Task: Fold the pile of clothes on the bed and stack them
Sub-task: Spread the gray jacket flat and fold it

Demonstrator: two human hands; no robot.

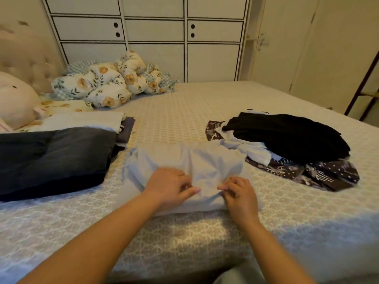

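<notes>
Pale grey, partly folded cotton garment (190,167) lay crosswise on the patterned bedspread of the bed (205,242), long axis running left to right, directly ahead of both hands. Left hand (169,186) and right hand (239,192) rested side by side on the near edge of the garment, fingers curled and pinching a ridge of cloth, thumbs pointing toward each other across a small gap. Both hands about equally near; neither favoured by position. Judged as mid-fold: near edge gathered, probably for turning away from the body over the far half, across the short axis.

Unfolded pile of black, white and dark printed clothes (287,142) lay to the right of the garment, touching its far right corner, nearer the right hand. Stack of folded items topped by dark charcoal denim (55,158) lay to the left, just beside the garment, nearer the left hand; likely destination for stacking. Floral duvet (110,83) bunched at the far left, well apart.
</notes>
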